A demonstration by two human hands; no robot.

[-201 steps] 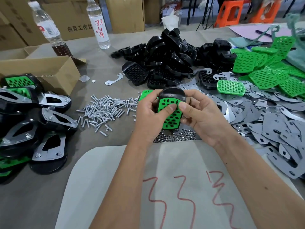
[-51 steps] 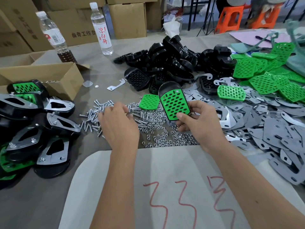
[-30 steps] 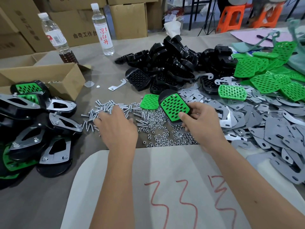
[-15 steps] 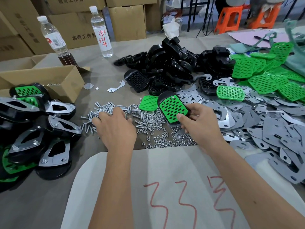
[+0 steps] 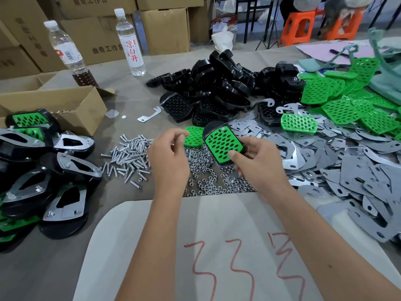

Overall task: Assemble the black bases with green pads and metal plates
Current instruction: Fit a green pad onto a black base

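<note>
Bright even light, soft shadows, wide-angle edge distortion.

Head-worn view, looking forward and down.
The single wide-angle camera sits close above the desk, facing stacked cardboard boxes behind it.

Whatever the left hand pinches between curled fingers is too small to tell.

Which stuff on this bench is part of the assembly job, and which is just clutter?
Job: base with pad in right hand; left hand; black bases; green pads; metal plates; screws; nuts; finished units.
Clutter: bottles; box; stools.
</note>
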